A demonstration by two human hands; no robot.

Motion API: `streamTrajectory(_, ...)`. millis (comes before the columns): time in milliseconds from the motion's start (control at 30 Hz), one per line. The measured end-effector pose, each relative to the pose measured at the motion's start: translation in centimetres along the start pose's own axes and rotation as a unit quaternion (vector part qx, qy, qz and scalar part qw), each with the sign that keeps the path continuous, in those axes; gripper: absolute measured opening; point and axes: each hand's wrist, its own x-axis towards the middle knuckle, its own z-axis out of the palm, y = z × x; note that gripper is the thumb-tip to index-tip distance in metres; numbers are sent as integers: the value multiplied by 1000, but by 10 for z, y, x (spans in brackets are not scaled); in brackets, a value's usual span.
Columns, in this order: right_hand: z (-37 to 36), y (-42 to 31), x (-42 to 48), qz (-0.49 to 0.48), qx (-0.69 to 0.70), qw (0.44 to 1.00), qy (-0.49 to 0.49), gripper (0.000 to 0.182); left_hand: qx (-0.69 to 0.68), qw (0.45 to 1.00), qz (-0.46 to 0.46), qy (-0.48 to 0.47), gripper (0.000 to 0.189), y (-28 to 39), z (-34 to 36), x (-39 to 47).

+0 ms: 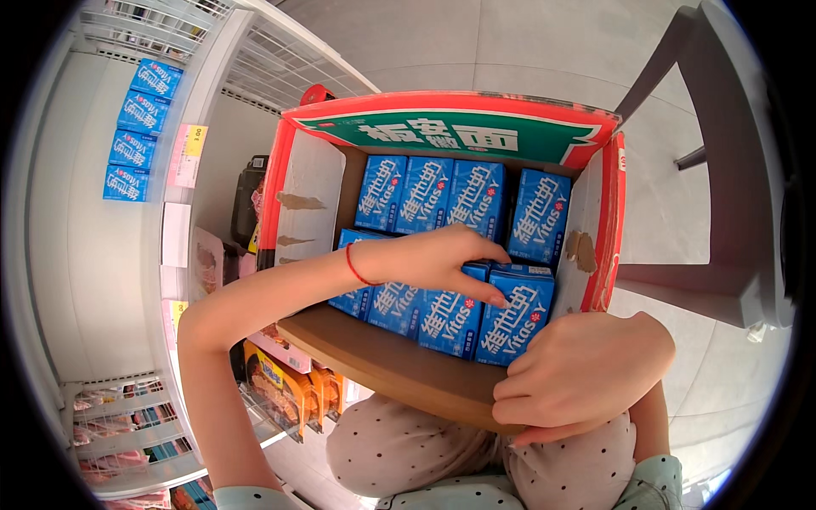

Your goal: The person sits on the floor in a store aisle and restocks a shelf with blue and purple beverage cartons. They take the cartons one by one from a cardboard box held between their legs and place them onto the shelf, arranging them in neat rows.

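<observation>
A red and green cardboard box (pixel 446 105) with an open top rests before my knees and holds two rows of blue Vitasoy drink cartons (pixel 424 191). My left hand (pixel 440 258), with a red string at the wrist, reaches across the near row. Its thumb and forefinger are apart, straddling the top of the near right carton (pixel 516 325); whether they grip it is unclear. The fingers of my right hand (pixel 574 376) curl over the box's near right corner. In the far row, a gap separates the rightmost carton (pixel 540 213) from the others.
To the left stands a white shelf unit (pixel 213 83) with price labels, carrying a row of blue cartons (pixel 140 111). Orange food packs (pixel 274 389) sit on a lower shelf beside the box. A grey plastic stool or chair (pixel 720 191) stands on the tiled floor at right.
</observation>
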Motion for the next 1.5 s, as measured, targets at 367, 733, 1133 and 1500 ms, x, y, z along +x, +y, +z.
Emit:
streamTrajectory(367, 1, 0, -2, 14, -7, 1000, 7, 30, 44, 989, 61, 124, 36, 11, 10, -11)
streamTrajectory(733, 5, -5, 4, 45, -44, 997, 37, 22, 197, 978, 39, 64, 28, 27, -2, -27)
streamTrajectory(1133, 5, -12, 15, 159, -97, 981, 59, 27, 710, 562, 94, 413, 13, 116, -186, -148)
streamTrajectory(1500, -7, -30, 19, 266, -26, 958, 104, 24, 674, 439, -401, 439, 36, 10, -267, -353)
